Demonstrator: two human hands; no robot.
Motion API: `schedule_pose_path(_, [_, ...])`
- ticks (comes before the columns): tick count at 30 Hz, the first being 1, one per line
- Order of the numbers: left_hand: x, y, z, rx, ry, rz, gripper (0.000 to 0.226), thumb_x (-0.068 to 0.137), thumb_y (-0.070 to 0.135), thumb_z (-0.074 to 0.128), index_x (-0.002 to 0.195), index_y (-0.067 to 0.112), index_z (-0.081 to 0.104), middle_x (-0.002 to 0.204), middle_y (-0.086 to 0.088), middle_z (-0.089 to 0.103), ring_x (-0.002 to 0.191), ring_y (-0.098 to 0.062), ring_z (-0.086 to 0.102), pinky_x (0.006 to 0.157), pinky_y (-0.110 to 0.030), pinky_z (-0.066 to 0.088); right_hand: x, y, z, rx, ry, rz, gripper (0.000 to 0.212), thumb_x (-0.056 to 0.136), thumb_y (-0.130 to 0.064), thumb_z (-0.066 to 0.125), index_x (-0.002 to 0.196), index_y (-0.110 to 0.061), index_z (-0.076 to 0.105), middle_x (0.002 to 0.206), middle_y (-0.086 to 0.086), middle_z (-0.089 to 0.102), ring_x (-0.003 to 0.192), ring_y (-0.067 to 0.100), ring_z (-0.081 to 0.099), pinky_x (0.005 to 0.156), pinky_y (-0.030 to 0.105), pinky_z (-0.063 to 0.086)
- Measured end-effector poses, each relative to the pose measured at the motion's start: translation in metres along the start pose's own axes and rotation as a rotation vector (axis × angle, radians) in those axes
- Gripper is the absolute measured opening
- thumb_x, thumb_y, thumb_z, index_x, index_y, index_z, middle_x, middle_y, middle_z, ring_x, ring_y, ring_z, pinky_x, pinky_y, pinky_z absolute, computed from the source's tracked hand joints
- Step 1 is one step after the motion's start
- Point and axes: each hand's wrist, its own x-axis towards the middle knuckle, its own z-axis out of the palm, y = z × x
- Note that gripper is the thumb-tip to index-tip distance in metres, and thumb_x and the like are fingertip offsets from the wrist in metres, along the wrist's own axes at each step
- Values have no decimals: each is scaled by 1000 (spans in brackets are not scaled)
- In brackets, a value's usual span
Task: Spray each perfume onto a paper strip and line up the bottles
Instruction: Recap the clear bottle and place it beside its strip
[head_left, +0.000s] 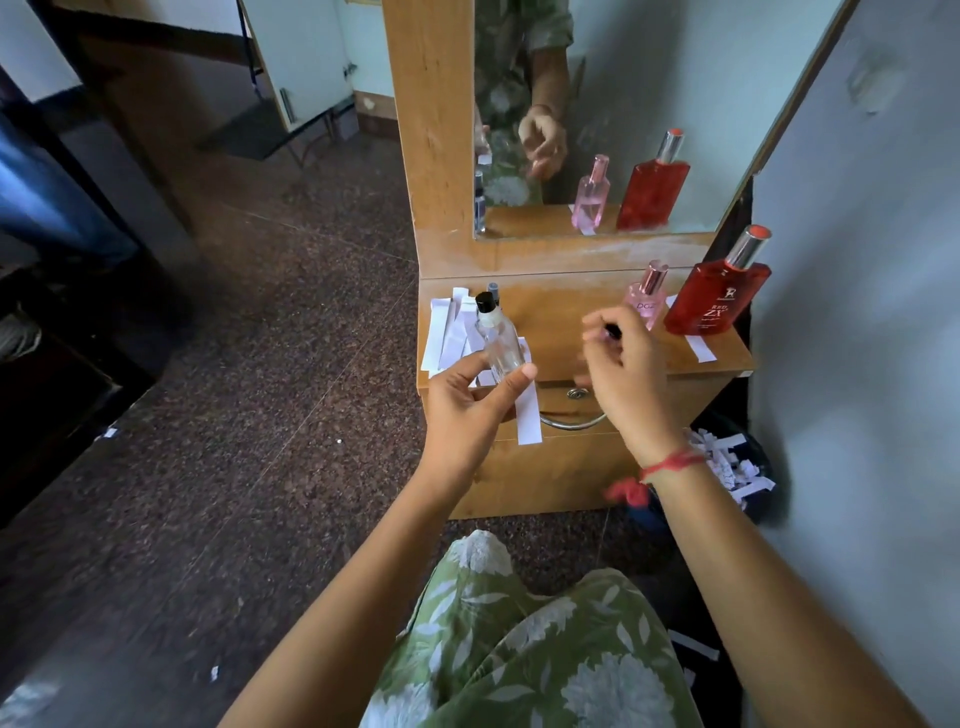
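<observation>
Head view: left hand (462, 410) pinches clear bottle (500, 343) (beyond dresser (571, 322) edge), right hand (626, 369) unclear.

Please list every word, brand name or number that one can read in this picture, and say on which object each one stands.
"RED ZX": on the red bottle, in pale letters; the logo above and the line below are too small to read.
"DGZ": on the pink bottle; the last letter is uncertain.
The clear bottle in the left hand shows no readable text.
</observation>
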Motion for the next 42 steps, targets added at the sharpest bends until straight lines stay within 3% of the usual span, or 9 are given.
schedule_pose_path(3, [0,1,3,9,-3,10,23,85,11,70,106,2,70,85,-6,71,75,-20,63,66,-30,58,-38,-14,-14,306,-263,505,18,90,-9,49,82,-20,61,76,1,52,59,11,50,45,25,44])
schedule_pose_path(5, [-1,2,6,13,-22,22,22,85,13,71,104,4,71,84,-7,69,75,-21,59,69,-36,59,-57,-17,-20,342,-468,629,14,92,-28,55,86,-20,64,72,-2,53,56,10,47,45,23,39])
schedule_pose_path(15, [-16,15,20,67,-80,114,22,84,6,70,106,2,69,91,3,72,61,1,62,57,-18,51,-77,-13,-31,237,-479,365,8,87,-19,67,84,-12,69,57,-7,48,50,9,47,46,18,40])
schedule_pose_path(22, [-22,21,22,154,-85,119,16,80,17,76,96,13,73,74,12,71,61,-11,57,61,-41,55,-86,-3,-45,155,-527,371,8,85,-20,68,77,-19,69,51,-12,54,47,6,47,44,17,37])
schedule_pose_path(24, [-23,24,23,200,-79,148,8,79,19,77,83,22,71,65,10,68,61,-8,56,62,-46,55,-88,1,-49,148,-490,406,6,85,-20,68,80,-17,68,60,-5,54,47,6,47,42,18,35])
schedule_pose_path(27, [-27,27,24,335,-62,248,22,78,18,78,66,26,62,53,2,53,52,8,52,54,-15,41,-83,-4,-58,258,-365,475,14,91,-17,60,104,-15,66,76,2,51,56,8,49,45,21,39])
schedule_pose_path(30, [-29,25,24,467,-47,304,17,75,32,80,79,17,73,72,8,70,69,-3,64,63,-31,51,-69,-28,-71,472,-307,436,34,97,-6,46,128,-15,55,92,3,49,74,12,53,60,27,53])
schedule_pose_path(34, [-32,24,27,513,-32,347,30,75,38,77,92,13,76,87,2,74,82,-11,68,74,-40,54,-48,-64,-87,336,-255,164,51,93,-5,55,137,-28,43,117,-2,50,87,11,64,80,28,57])
schedule_pose_path(42, [-33,22,30,516,-37,342,32,76,39,78,93,11,75,89,2,73,85,-11,66,75,-39,53,-21,-106,-110,35,-208,-154,27,71,-2,78,88,-17,64,82,-3,68,67,3,60,65,17,52])
